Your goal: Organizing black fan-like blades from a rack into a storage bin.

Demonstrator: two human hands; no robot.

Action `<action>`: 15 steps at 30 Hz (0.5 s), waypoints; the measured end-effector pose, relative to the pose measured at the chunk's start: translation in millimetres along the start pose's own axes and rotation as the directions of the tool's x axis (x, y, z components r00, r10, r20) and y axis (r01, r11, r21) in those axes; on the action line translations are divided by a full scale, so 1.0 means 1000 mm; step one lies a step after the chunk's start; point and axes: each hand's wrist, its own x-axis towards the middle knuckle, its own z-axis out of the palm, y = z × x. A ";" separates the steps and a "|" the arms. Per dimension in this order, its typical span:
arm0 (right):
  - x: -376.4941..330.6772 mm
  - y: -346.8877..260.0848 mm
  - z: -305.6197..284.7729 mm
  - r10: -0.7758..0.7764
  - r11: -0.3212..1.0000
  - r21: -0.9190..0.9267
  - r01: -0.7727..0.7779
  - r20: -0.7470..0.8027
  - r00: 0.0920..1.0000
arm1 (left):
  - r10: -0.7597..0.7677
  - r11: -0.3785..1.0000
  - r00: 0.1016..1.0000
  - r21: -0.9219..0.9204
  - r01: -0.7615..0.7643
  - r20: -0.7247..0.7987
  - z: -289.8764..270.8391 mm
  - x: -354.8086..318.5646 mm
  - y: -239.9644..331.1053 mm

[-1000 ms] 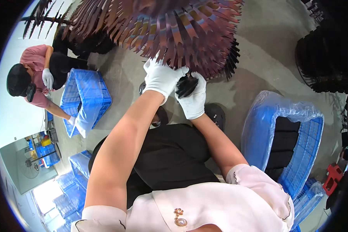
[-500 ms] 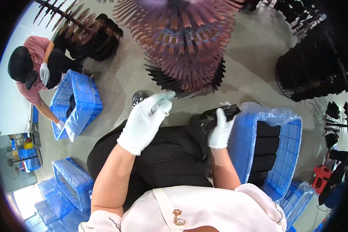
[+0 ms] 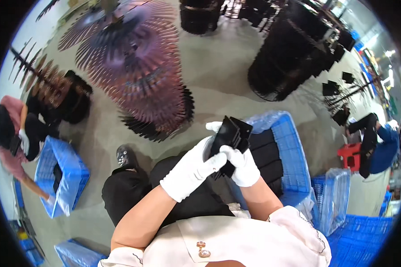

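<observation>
White-gloved, my left hand (image 3: 192,168) is closed round one side of a stack of flat black plates (image 3: 231,135). My right hand (image 3: 241,167), gloved too, grips the same stack from its lower right side. The plates are held tilted above my lap, and their lower ends are partly hidden by my fingers. Just right of my hands stands a blue crate (image 3: 294,155) lined with clear plastic, holding rows of similar black pieces (image 3: 267,151). A tall tiered rack (image 3: 138,75) hung with many purple-brown blades rises ahead to the left, black blades at its bottom.
At the left a co-worker in a pink shirt (image 3: 13,111) reaches into a lined blue crate (image 3: 75,171). Dark loaded racks (image 3: 280,58) stand ahead on the right. Another person in blue (image 3: 385,151) is by a red stool (image 3: 349,155). More blue crates (image 3: 361,236) sit at lower right.
My left hand has come across to the right and taken hold of the black plates beside my right hand. The view has turned right, so the tiered rack appears further left.
</observation>
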 end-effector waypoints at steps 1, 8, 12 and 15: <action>-0.002 -0.006 -0.003 -0.003 0.999 -0.054 0.002 -0.009 1.000 | 0.014 1.000 0.999 -0.010 -0.013 0.049 0.005 0.003 -0.001; -0.012 -0.018 -0.007 -0.003 0.962 -0.272 -0.013 -0.059 0.998 | -0.028 0.981 0.987 -0.183 0.058 0.161 0.020 0.013 -0.021; -0.014 -0.022 -0.025 0.027 0.909 -0.415 -0.032 -0.017 0.999 | -0.082 0.964 0.974 -0.230 0.131 0.209 0.024 0.016 -0.017; -0.016 -0.034 -0.040 0.072 0.848 -0.527 -0.046 0.028 0.997 | -0.124 0.956 0.956 -0.226 0.188 0.267 0.026 0.020 -0.009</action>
